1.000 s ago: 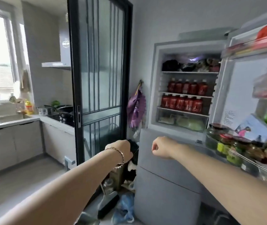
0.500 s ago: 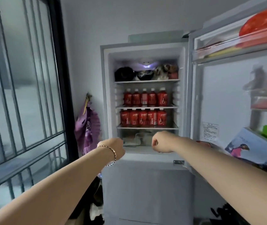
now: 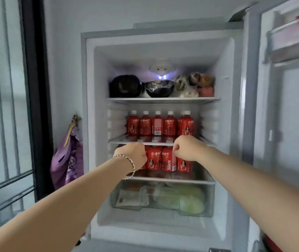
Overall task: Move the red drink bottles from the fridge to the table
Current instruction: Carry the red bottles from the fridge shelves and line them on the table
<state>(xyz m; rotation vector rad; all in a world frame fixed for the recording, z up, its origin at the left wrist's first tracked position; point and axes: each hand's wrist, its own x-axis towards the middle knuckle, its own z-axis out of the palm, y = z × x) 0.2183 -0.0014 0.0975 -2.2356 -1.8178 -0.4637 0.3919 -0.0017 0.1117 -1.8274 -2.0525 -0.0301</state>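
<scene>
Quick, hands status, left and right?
Left hand: closed in a fist, holding nothing visible.
Right hand: closed in a fist, holding nothing visible.

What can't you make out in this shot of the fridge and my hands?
- Head view: the left hand covers the leftmost lower-shelf red bottles, so their count is uncertain.
- Head view: both the left and the right hand show only their backs; whether either grips a bottle is hidden.
- Head view: the crisper drawer contents are blurred behind cloudy plastic.
- Head view: the fridge door shelves are cut off by the right edge.
- The table is out of view.
</scene>
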